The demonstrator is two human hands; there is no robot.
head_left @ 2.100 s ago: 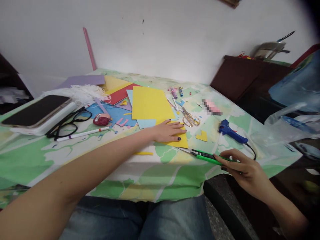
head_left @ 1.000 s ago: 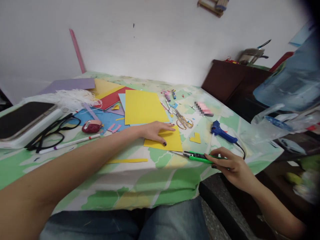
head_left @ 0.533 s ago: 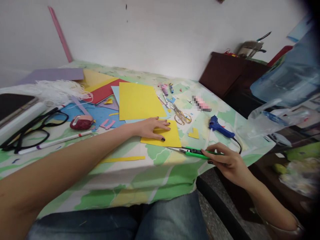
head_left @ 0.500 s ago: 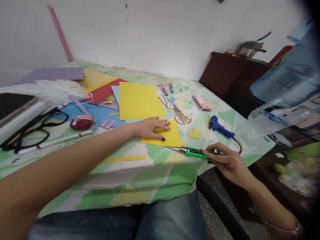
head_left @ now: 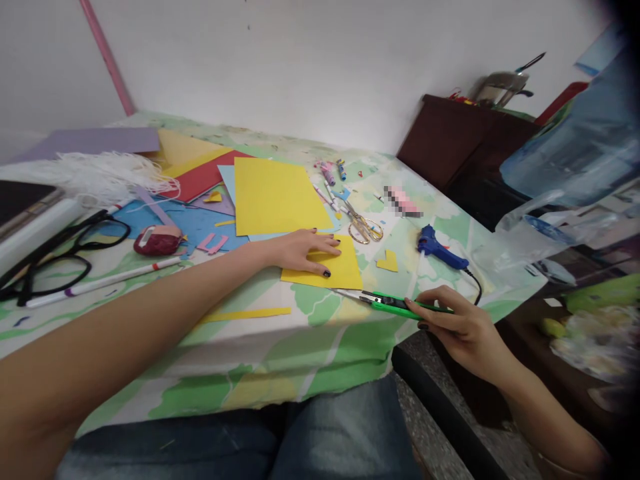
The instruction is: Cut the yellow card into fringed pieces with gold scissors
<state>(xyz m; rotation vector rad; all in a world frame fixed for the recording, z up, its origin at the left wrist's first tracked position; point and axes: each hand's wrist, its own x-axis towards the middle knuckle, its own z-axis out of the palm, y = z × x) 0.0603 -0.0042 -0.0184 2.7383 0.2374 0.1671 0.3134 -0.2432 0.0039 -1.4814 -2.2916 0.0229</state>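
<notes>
My left hand (head_left: 303, 253) lies with its fingers spread on a small yellow sheet (head_left: 345, 270) near the table's front edge. My right hand (head_left: 460, 320) grips a green utility knife (head_left: 395, 305), its blade out and pointing left. The blade's tip is by the sheet's lower edge; I cannot tell whether it touches the paper. Below the left hand lies a narrow yellow strip (head_left: 255, 313). A larger yellow sheet (head_left: 275, 200) rests behind the hand on pale blue paper. To the right is a yellow L-shaped scrap (head_left: 387, 261).
Gold-handled scissors (head_left: 365, 230) and a blue glue gun (head_left: 440, 250) lie toward the right. At the left are black glasses (head_left: 60, 267), a dark red object (head_left: 157, 240), a white marker (head_left: 105, 281), white string (head_left: 100, 177) and coloured sheets. A patterned cloth (head_left: 320, 367) hangs over the front edge.
The view has shifted slightly. My right hand and the knife have moved a little to the right, and the blade sits slightly farther from the sheet's edge. My left hand stays on the sheet.
</notes>
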